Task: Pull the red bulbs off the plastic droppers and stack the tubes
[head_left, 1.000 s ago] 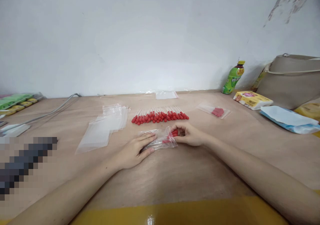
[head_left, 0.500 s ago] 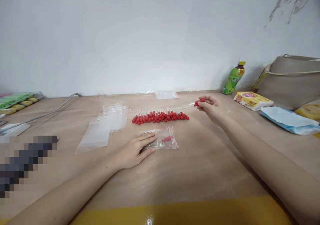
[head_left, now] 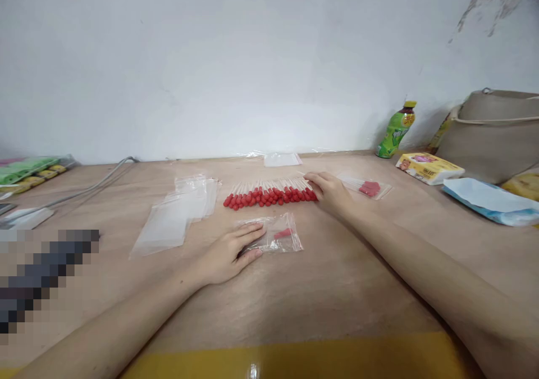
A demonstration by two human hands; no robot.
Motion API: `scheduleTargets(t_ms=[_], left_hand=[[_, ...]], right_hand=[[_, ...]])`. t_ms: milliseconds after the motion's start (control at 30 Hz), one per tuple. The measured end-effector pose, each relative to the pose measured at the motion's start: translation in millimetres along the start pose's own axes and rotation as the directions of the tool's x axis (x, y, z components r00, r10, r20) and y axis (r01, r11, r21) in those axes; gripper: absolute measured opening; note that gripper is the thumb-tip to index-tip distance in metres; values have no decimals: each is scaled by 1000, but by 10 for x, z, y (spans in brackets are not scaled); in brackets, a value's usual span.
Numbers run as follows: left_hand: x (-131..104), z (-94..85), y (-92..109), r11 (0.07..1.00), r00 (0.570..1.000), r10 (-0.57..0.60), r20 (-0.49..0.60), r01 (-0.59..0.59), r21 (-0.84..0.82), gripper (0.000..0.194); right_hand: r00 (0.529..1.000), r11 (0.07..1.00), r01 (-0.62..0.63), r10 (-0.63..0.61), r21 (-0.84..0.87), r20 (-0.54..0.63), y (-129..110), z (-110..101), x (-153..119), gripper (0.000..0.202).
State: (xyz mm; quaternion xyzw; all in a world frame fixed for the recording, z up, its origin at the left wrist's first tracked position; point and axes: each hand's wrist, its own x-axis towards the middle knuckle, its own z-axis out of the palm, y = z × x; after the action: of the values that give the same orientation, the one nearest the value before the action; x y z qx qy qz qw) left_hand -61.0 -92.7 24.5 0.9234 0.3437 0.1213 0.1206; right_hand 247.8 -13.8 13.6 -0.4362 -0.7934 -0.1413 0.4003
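Observation:
My left hand [head_left: 233, 252] lies on the left part of a clear zip bag [head_left: 290, 243], fingers spread apart, with a red item inside the bag. Behind it a row of white sticks with red tips [head_left: 269, 197] lies side by side. At the row's right end is my right hand [head_left: 330, 192], fingers curled over the last sticks; whether it grips one is hidden. To its right rests another clear bag with red items [head_left: 369, 188]. Overlapping clear bags [head_left: 164, 222] are spread left of the row.
A green bottle [head_left: 396, 132], a yellow tissue pack [head_left: 429, 168], a blue-and-white packet [head_left: 490, 200] and a grey bag [head_left: 492, 137] stand right. A cable [head_left: 90, 188] and green packages [head_left: 29, 171] lie left. A small bag [head_left: 282, 159] is by the wall.
My right hand has moved left, from holding red-tipped sticks right of the row to the row's right end. The bag with red items is now visible at right. My left hand stays put.

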Motion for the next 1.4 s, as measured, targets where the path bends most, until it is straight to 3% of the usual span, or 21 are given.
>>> scheduleTargets(t_ms=[167, 300, 433, 567, 733, 800, 900, 933, 1000, 1100, 1233, 1333, 1400], left_hand=[[4, -1, 2, 1000, 1000, 3, 5, -3, 1, 47], [6, -1, 3, 1000, 1000, 0, 3, 0, 14, 47], [3, 2, -3, 1000, 1000, 10, 1, -10, 17, 46], [7, -1, 0, 1000, 1000, -10, 16, 10, 22, 47], [7, 0, 3, 1000, 1000, -20, 18, 20, 8, 47], [4, 2, -2, 1000, 1000, -16, 15, 16, 4, 47], [2, 2, -6, 1000, 1000, -14, 12, 13, 5, 47], [2, 1, -6, 1000, 1000, -10, 11, 10, 4, 47], [4, 1, -3, 1000, 1000, -2, 8, 2, 4, 46], [6, 4, 3, 1000, 1000, -10, 11, 10, 3, 47], [5, -7, 16, 1000, 999, -25, 30, 25, -2, 48], [9, -34, 30, 999, 999, -35, 40, 36, -27, 45], [16, -55, 41, 998, 998, -45, 42, 47, -49, 42]], right_hand=[[973, 976, 188, -169, -113, 160, -13, 12, -58, 39], [948, 963, 243, -209, -120, 242, -48, -46, -93, 41], [962, 990, 136, -123, -34, 242, -95, -103, -136, 43], [983, 990, -110, 96, 88, 154, -75, -80, -201, 50], [914, 889, -403, 405, 216, 37, 29, 27, -251, 38], [905, 888, -405, 424, 216, -46, -22, -1, -241, 29], [938, 927, -294, 327, 234, -117, -256, -140, -214, 18], [959, 931, -247, 274, 267, -66, -357, -195, -207, 18], [981, 919, -155, 99, 362, 168, -548, -284, -199, 17], [916, 920, -119, -43, 374, 399, -741, -315, -196, 15], [863, 931, -185, 0, 315, 505, -845, -210, -198, 14], [871, 907, -229, 28, 354, 490, -853, -148, -196, 12], [874, 841, -295, 46, 454, 483, -797, -164, -179, 13]])
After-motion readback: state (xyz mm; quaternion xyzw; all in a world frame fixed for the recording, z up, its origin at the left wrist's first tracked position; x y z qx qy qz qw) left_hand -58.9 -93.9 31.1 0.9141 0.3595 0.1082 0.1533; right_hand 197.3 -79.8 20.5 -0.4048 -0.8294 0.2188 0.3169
